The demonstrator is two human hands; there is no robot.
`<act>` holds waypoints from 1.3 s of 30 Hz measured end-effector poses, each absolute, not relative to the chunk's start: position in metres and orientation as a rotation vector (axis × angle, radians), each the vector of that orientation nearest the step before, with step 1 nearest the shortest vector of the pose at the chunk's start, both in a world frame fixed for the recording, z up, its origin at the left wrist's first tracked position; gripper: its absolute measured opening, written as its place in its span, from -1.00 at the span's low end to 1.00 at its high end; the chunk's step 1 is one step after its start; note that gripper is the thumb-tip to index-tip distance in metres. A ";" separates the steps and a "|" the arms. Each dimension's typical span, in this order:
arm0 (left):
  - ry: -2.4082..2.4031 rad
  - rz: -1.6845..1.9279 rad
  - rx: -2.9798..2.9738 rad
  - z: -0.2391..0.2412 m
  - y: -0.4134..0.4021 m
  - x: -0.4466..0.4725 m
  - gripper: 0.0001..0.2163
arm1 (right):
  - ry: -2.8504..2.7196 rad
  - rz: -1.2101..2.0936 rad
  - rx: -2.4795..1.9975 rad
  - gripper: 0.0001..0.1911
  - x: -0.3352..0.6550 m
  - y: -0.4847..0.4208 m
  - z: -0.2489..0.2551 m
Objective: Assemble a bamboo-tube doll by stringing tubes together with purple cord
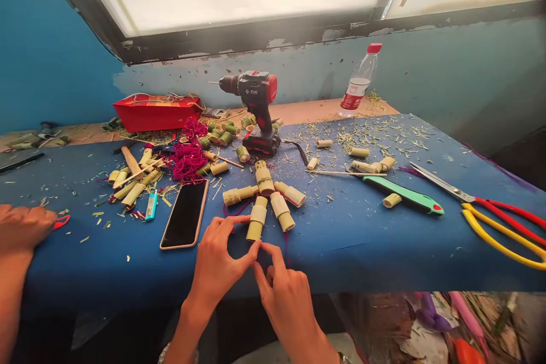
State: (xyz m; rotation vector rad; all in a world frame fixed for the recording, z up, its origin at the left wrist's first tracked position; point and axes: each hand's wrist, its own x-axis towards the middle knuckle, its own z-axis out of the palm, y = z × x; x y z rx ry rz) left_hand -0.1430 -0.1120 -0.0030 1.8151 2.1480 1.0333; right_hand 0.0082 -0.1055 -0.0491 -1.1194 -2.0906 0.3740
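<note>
Right now my left hand (pixel 215 264) and right hand (pixel 290 296) meet, fingers (pixel 248 252) together at the tips, the pale cylindrical bamboo-tube figure (pixel 257 222) just ahead, its nearest tube pointing at them, left hand closer.

A: Anything on the left wrist (pixel 184 334)?
B: A silvery beaded bracelet (pixel 176 354), partly cut off by the frame's edge.
A: And the right wrist (pixel 328 346)?
B: A dark band (pixel 343 358), too small to make out.

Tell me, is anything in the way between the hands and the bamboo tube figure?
Nothing visible blocks the bamboo tube figure: the left hand and right hand are just below it, with only thin pink thread nearby.
</note>
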 end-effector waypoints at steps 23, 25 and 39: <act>2.134 1.008 1.838 -0.001 -0.108 -0.144 -0.71 | -2.282 0.760 -0.839 -0.87 0.022 -0.129 -0.036; 2.139 1.009 1.833 -0.002 -0.107 -0.143 -0.70 | -2.301 0.723 -0.827 -0.86 0.023 -0.129 -0.037; 2.178 0.963 2.006 -0.005 -0.112 -0.138 -0.58 | -2.036 0.631 -0.940 -0.70 0.081 -0.101 -0.045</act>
